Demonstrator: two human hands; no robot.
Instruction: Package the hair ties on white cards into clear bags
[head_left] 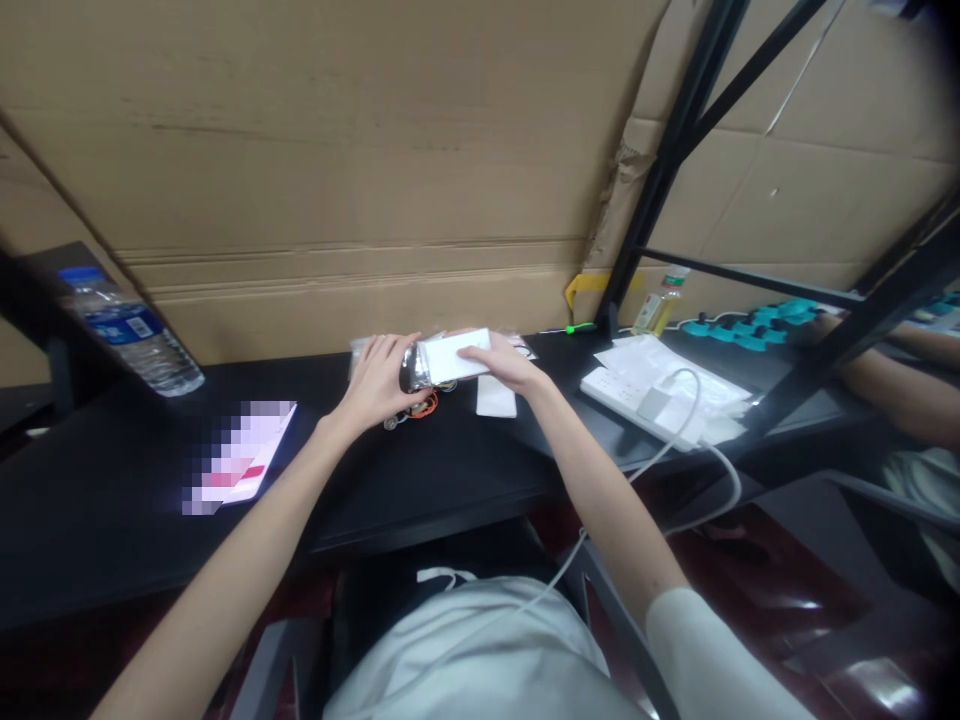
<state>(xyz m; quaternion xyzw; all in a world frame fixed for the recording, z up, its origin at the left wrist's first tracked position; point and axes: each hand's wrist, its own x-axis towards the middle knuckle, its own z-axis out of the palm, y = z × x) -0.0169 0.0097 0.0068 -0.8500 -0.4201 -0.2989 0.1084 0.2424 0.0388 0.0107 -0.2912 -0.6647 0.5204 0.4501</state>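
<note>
- Head view, work in hand: a white slab [454,358] with a shiny wrapper [411,368] at its left end is held up between both hands, just above the back part of the black table [435,475]. The step is judged to be a handling of slab and wrapper together; whether the slab is being slid in or drawn out cannot be told.
- Head view, hands: the shiny wrapper is clasped by the left hand [375,378], its fingers and thumb curved around that end. The right end of the slab is pinched by the right hand [511,362], with the thumb laid on the white face; the fingers beneath are hidden.
- Head view, next move: a firm hold at both ends seems to be called for, with the wrapper kept steady while the slab is guided.
- Head view, counts near the hands: one slab, one wrapper and one white flat piece [496,398] on the table are seen. An orange cable [426,405] is seen below the left hand; the small items around it are too tangled to be counted.
- Head view, counts farther off: one water bottle [131,335], one lit screen [259,455], one power strip [606,386], one plug [655,403] and one small bottle [660,308] are seen. Several teal pieces [750,328] are grouped beyond the frame, too blurred for an exact count.
</note>
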